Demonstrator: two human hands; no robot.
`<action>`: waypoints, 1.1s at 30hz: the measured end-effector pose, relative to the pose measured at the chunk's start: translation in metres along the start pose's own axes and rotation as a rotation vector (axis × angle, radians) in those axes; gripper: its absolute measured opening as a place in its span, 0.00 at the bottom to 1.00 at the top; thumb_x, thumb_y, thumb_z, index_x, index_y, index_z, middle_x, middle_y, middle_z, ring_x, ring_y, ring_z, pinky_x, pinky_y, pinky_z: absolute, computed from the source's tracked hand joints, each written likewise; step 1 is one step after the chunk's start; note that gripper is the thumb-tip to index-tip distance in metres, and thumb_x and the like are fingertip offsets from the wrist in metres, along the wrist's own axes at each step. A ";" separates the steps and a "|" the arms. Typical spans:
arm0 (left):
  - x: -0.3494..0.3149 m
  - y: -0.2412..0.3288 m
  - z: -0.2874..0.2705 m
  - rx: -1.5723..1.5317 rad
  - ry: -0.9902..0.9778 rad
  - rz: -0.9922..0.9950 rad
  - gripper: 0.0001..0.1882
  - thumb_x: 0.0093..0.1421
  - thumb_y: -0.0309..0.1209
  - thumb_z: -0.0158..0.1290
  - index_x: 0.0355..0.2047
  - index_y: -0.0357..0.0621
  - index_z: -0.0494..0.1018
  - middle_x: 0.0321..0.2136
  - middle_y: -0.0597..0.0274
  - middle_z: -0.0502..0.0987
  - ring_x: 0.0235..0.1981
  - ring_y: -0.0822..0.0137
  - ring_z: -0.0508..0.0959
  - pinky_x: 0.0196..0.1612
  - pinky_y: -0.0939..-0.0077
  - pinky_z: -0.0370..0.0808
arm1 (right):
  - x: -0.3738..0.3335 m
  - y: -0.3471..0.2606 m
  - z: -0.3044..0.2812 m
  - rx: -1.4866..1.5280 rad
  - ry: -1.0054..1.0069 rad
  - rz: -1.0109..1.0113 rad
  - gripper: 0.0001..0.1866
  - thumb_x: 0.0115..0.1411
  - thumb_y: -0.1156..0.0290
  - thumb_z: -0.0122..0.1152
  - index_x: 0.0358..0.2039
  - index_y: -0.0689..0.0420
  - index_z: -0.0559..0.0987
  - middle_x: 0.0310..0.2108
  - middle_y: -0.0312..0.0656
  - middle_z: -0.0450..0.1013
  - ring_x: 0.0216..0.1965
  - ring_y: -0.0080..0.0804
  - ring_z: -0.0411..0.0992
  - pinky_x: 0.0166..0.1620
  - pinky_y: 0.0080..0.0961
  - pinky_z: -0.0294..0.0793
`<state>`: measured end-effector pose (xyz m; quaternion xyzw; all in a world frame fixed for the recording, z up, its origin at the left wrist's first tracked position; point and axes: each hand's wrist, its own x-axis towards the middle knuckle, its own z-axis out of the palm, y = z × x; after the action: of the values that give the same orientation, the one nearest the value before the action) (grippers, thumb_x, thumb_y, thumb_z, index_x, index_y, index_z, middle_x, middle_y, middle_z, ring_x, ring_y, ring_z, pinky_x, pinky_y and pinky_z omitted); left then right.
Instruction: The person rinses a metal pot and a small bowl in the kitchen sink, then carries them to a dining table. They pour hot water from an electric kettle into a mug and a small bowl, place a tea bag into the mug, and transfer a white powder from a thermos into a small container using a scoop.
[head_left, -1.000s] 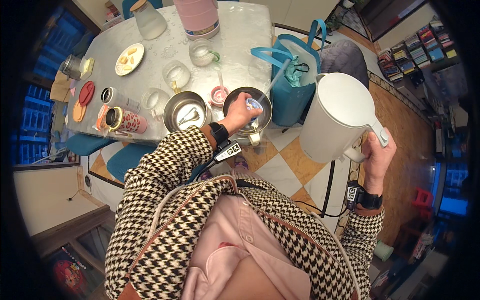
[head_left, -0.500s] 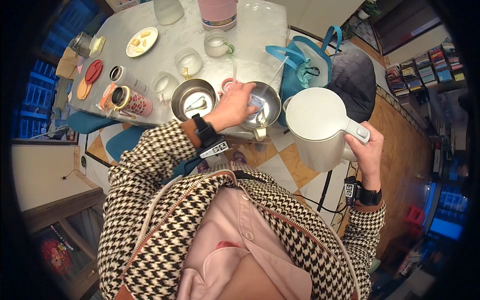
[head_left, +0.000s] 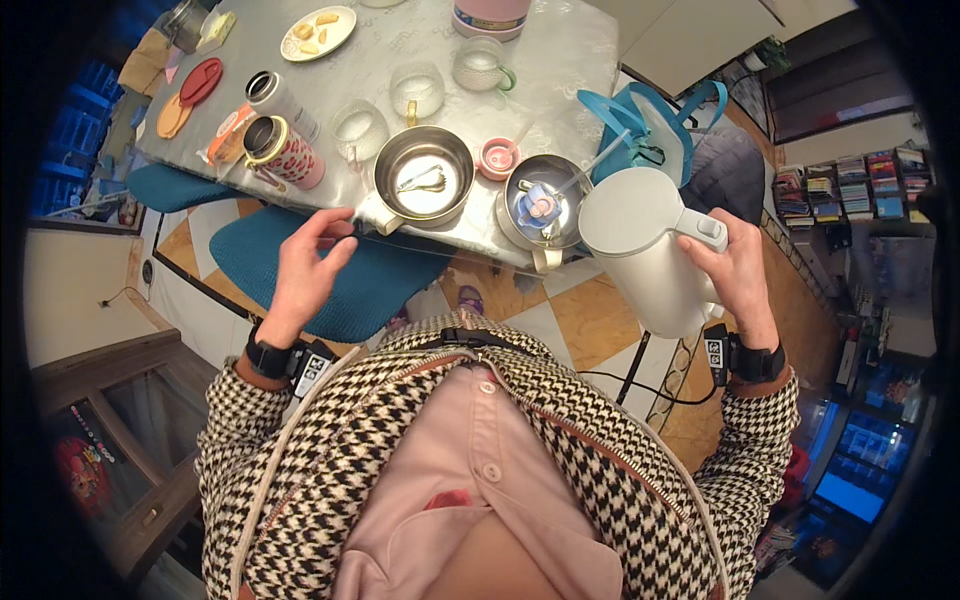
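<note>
My right hand [head_left: 738, 262] grips the handle of a white electric kettle [head_left: 635, 245], held beside the table's near right edge. My left hand [head_left: 308, 268] is empty, its fingers apart, just short of the handle of a steel bowl [head_left: 385, 195]. Metal cutlery [head_left: 424, 182] lies in that bowl. To its right, a second steel bowl [head_left: 512, 222] holds a blue and pink straw lid [head_left: 541, 205] with a clear straw slanting out to the right. Between and behind the two bowls sits a small round pink-red lid [head_left: 497, 157].
Glass mugs [head_left: 417, 92] stand behind the bowls. Leftward are a pink patterned thermos [head_left: 295, 160], a white flask [head_left: 275, 97] and a red lid [head_left: 201, 80]. A plate [head_left: 345, 38] holds food pieces. A teal bag [head_left: 640, 120] is at right; a blue chair [head_left: 310, 265] is below the edge.
My left hand has left the straw lid in the right bowl and moved left, near the left bowl's handle. The kettle stays in my right hand. My view has shifted.
</note>
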<state>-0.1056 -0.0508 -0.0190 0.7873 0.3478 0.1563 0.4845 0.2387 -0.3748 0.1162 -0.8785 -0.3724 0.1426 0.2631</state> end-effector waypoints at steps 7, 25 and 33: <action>-0.041 -0.054 -0.025 0.022 0.054 -0.067 0.17 0.60 0.24 0.58 0.50 0.41 0.76 0.36 0.59 0.80 0.36 0.68 0.80 0.41 0.73 0.77 | 0.028 -0.051 0.026 -0.127 -0.110 -0.019 0.15 0.53 0.67 0.70 0.29 0.68 0.79 0.21 0.46 0.76 0.24 0.25 0.75 0.29 0.28 0.75; -0.055 -0.131 -0.030 0.203 0.101 0.037 0.13 0.61 0.21 0.57 0.46 0.39 0.77 0.34 0.56 0.78 0.32 0.65 0.79 0.39 0.72 0.76 | 0.019 -0.095 0.050 -0.173 -0.128 0.059 0.14 0.54 0.68 0.69 0.29 0.69 0.79 0.22 0.47 0.77 0.24 0.24 0.75 0.30 0.27 0.75; -0.049 -0.129 -0.030 0.169 0.053 0.020 0.13 0.59 0.21 0.58 0.45 0.40 0.77 0.32 0.55 0.77 0.34 0.59 0.79 0.39 0.68 0.76 | 0.010 -0.091 0.056 -0.120 -0.133 0.105 0.14 0.54 0.67 0.70 0.28 0.68 0.78 0.21 0.45 0.76 0.23 0.24 0.73 0.29 0.28 0.74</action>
<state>-0.2092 -0.0283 -0.1126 0.8244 0.3647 0.1520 0.4052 0.1677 -0.2949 0.1213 -0.8996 -0.3505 0.1915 0.1769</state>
